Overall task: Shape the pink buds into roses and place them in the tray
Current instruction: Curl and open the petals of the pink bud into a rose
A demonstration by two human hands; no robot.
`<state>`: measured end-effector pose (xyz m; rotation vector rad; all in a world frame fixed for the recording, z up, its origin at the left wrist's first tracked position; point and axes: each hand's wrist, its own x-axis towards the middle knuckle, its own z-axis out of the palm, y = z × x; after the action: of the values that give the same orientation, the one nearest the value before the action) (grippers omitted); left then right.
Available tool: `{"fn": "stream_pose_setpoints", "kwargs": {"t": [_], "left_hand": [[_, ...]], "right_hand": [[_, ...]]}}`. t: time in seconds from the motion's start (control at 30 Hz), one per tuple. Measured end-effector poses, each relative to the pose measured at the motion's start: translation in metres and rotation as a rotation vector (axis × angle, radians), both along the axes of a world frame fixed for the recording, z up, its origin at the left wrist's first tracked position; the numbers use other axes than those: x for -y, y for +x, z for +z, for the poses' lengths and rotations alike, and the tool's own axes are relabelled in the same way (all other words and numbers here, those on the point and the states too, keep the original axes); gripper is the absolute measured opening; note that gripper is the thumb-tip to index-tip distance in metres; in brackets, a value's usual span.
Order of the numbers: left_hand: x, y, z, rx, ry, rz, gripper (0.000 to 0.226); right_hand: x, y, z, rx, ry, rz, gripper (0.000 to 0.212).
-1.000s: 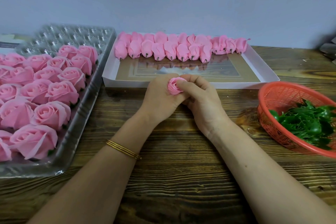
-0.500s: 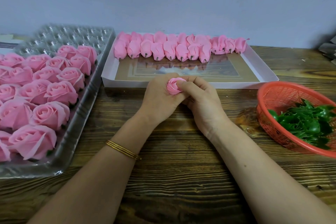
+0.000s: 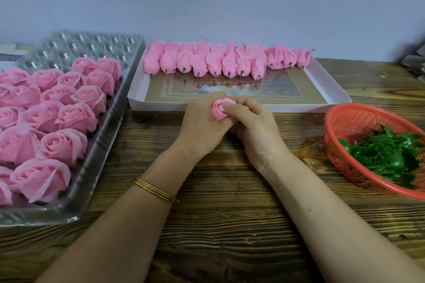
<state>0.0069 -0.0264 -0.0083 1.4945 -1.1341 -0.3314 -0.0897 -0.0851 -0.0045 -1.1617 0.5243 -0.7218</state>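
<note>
A small pink bud [image 3: 219,109] with a spiral centre sits between both hands above the wooden table. My left hand [image 3: 200,122] cups it from the left, fingers curled round it. My right hand [image 3: 250,124] pinches its right side with thumb and fingers. The bud's lower part is hidden by the fingers. A clear plastic tray [image 3: 110,119] at the left holds several finished pink roses [image 3: 62,145]. A row of closed pink buds [image 3: 207,60] lies along the far side of a white box [image 3: 331,85].
An orange plastic basket [image 3: 340,119] with green leaf pieces [image 3: 386,154] stands at the right. The white box sits straight behind my hands. The tray's far cells [image 3: 92,41] hold nothing. A wall runs along the back of the wooden table [image 3: 230,213].
Both hands stay in place around the bud. The fingers have shifted slightly on its petals.
</note>
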Motion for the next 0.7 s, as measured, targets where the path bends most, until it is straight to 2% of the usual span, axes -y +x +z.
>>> {"fn": "stream_pose_setpoints", "kwargs": {"t": [0.23, 0.5, 0.63, 0.7], "left_hand": [[-0.0003, 0.0022, -0.0011, 0.023, 0.029, 0.002, 0.014], [-0.0023, 0.0014, 0.0010, 0.019, 0.010, -0.004, 0.016], [-0.0010, 0.0001, 0.0003, -0.006, 0.001, -0.011, 0.024], [-0.0001, -0.0010, 0.0005, -0.040, -0.012, 0.001, 0.033]], "right_hand": [[-0.0002, -0.0004, -0.0005, -0.006, -0.009, 0.001, 0.013], [-0.0022, -0.0012, 0.0022, -0.041, 0.003, -0.013, 0.022], [-0.0027, -0.0016, 0.0050, -0.020, 0.015, -0.009, 0.004], [-0.0020, -0.0012, 0.0068, 0.002, 0.048, -0.014, 0.010]]}}
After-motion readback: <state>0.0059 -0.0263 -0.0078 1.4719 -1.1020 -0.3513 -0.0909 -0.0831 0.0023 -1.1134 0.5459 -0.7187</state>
